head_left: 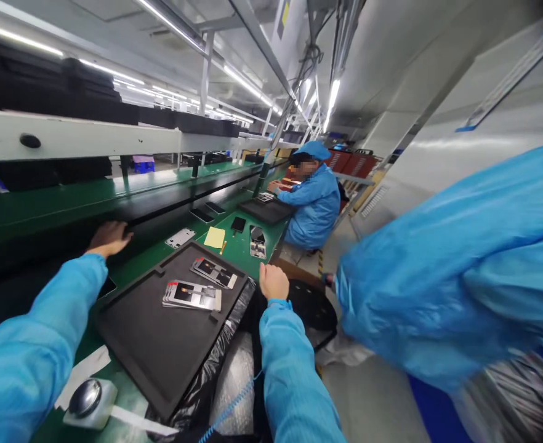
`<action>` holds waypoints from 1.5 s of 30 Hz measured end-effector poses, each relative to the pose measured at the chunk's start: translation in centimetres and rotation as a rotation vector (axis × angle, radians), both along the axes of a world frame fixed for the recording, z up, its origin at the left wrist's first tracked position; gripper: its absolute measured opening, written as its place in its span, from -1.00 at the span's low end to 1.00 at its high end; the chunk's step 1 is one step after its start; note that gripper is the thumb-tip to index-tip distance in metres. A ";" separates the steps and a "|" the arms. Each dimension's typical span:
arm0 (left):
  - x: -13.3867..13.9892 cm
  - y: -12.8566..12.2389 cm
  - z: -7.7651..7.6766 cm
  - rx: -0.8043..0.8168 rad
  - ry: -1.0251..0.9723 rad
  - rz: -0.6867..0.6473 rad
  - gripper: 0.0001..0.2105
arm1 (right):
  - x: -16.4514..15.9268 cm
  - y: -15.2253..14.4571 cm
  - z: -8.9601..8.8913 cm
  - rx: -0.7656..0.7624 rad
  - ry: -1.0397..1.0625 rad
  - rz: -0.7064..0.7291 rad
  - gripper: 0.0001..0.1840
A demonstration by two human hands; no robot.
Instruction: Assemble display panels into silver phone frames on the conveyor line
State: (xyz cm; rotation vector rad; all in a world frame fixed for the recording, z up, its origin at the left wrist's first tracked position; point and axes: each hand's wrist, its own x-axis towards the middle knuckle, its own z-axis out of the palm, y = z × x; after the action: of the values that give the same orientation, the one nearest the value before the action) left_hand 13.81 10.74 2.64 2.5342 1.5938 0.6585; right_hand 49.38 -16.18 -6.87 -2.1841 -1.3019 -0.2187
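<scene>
My left hand [109, 239] reaches over the edge of the black conveyor belt [160, 212], its fingers apart and nothing seen in them. To the right of the black tray [146, 347], my right hand [274, 282] is closed in a fist; the inside of the fist is hidden. On the tray lie two small stacks of flat phone parts, a nearer stack [192, 296] and a farther stack [213, 272], both with red tabs. A dark flat piece [108, 287] shows partly beside my left sleeve.
Farther along the green bench [193, 246] lie a yellow paper [215, 237], a white phone frame [180, 238] and several dark phone parts. A seated co-worker [315, 194] bends over another black tray [266, 210]. Another person in blue [438, 264] stands close on the right. A metal-topped dispenser [89, 400] sits front left.
</scene>
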 end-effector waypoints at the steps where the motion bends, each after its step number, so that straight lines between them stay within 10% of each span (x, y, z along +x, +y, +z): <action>1: 1.9 0.4 -0.7 -0.010 0.018 -0.028 -0.59 | 0.0 1.0 0.2 -0.020 -0.031 0.028 -0.64; 16: 19.5 5.5 -8.1 -0.299 0.271 -0.138 -0.46 | 0.9 5.5 -3.2 -0.262 -0.133 0.253 -0.45; 28: 21.8 5.1 -7.5 -0.317 0.098 -0.141 -0.49 | 1.3 5.4 -3.2 -0.142 -0.089 0.276 -0.18; 33: 17.1 1.2 -1.2 -0.225 -0.127 -0.223 -0.32 | 0.8 5.5 -2.7 -0.061 0.013 0.213 -0.17; 38: 6.8 -5.8 4.7 -0.118 -0.399 -0.244 0.09 | -0.7 4.8 -0.2 -0.052 0.135 0.141 -0.37; 45: -10.6 -19.9 6.1 -0.286 -1.116 -0.089 -0.11 | -4.1 3.8 7.1 0.191 0.363 0.173 -0.72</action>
State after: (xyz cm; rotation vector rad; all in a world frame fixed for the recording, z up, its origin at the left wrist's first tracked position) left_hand 3.21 -9.14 8.74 1.4880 1.0229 1.3588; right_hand 45.24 -12.42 0.23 -1.8352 -1.1994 0.1141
